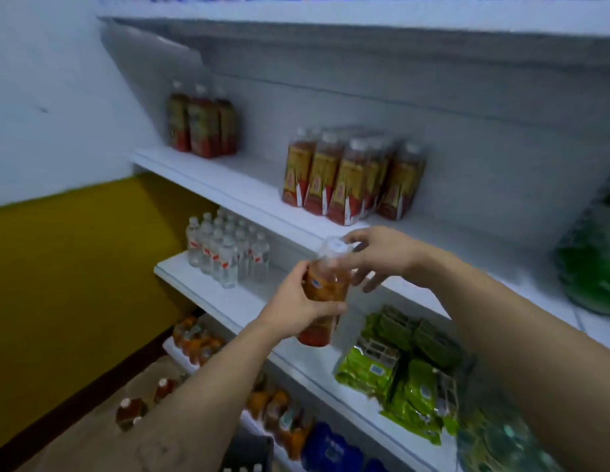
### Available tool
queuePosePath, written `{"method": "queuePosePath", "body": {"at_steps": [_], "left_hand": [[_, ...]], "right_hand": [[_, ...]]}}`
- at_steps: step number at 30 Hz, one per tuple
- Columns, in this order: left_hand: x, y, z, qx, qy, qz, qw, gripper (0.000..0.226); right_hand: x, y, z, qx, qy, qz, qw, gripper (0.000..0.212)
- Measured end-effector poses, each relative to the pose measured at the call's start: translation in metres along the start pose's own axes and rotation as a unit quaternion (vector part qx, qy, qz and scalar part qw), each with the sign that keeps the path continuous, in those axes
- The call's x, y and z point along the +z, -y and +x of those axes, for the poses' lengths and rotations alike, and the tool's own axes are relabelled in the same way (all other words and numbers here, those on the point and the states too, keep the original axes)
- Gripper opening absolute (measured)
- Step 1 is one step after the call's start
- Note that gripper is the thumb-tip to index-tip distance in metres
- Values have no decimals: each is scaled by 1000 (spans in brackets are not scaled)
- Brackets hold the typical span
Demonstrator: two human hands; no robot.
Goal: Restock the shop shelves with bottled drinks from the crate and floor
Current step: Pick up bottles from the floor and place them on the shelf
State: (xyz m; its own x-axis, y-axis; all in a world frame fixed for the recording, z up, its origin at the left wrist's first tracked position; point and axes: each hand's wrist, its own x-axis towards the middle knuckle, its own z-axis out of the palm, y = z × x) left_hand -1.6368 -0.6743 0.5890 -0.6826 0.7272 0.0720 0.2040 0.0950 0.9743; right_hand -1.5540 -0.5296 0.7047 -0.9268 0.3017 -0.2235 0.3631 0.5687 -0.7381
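I hold an orange-brown drink bottle with a white cap upright in front of the white shelves. My left hand grips its body from the left. My right hand pinches the neck just under the cap. On the upper shelf stand three dark tea bottles at the far left and a group of several matching bottles in the middle. More brown bottles stand on the floor at the lower left.
Several small clear water bottles fill the left of the middle shelf. Green packets lie lower right, orange bottles and blue packs on the low shelves. A green bundle sits far right. The yellow wall is left.
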Motion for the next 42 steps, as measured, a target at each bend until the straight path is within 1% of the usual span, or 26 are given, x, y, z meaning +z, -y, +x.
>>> {"method": "queuePosePath", "body": {"at_steps": [2,5,7,8,10,12,14,16,18,20,22,24,27,31,33,35,38,40,42], "left_hand": [[-15,-34,4,28,-35,-39,998,66],[-34,-75,10,56,-74,-88,992,63],[-40,-96,13,74,-74,-109,988,58],[-43,-105,15,82,-68,-111,988,56],[-43,-118,19,97,-46,-92,990,57],[-38,-125,24,113,-29,-47,992,62],[-30,-130,30,126,-26,10,992,69],[-21,-132,38,129,-15,37,991,72],[-9,-131,44,121,4,26,992,67],[6,-131,49,108,14,-2,994,55],[20,-133,56,100,14,-24,995,47],[33,-134,67,101,6,-26,995,46],[52,-129,91,97,-10,-30,995,55],[81,-113,119,91,-26,-27,995,67],[96,-98,131,68,-53,9,996,64],[108,-82,145,50,-98,54,992,56],[126,-65,164,55,-135,56,988,44],[133,-60,176,59,-181,97,977,44],[137,-60,187,80,-204,128,967,40]], "right_hand": [[-16,19,-10,-29,6,16,999,60],[-25,34,-19,-50,-4,-17,999,89],[-23,40,-27,-59,-25,-37,997,97],[-21,43,-29,-67,-38,-34,996,96],[-17,44,-31,-83,-63,-10,995,84],[-17,40,-31,-90,-98,9,991,72],[-21,32,-29,-90,-125,11,988,71],[-28,22,-30,-86,-138,5,987,70],[-36,10,-31,-75,-147,-2,986,68],[-44,-1,-30,-62,-160,-10,985,66],[-53,-14,-23,-57,-180,-16,982,64],[-61,-27,-15,-50,-199,-7,979,61],[-70,-46,0,-39,-224,25,973,56],[-75,-77,30,-28,-262,56,963,60],[-76,-94,46,-23,-271,84,959,55],[-81,-107,65,-23,-276,118,953,46],[-94,-118,93,-36,-274,123,953,46],[-101,-122,108,-49,-276,128,951,45],[-108,-127,122,-57,-279,148,947,42]]}}
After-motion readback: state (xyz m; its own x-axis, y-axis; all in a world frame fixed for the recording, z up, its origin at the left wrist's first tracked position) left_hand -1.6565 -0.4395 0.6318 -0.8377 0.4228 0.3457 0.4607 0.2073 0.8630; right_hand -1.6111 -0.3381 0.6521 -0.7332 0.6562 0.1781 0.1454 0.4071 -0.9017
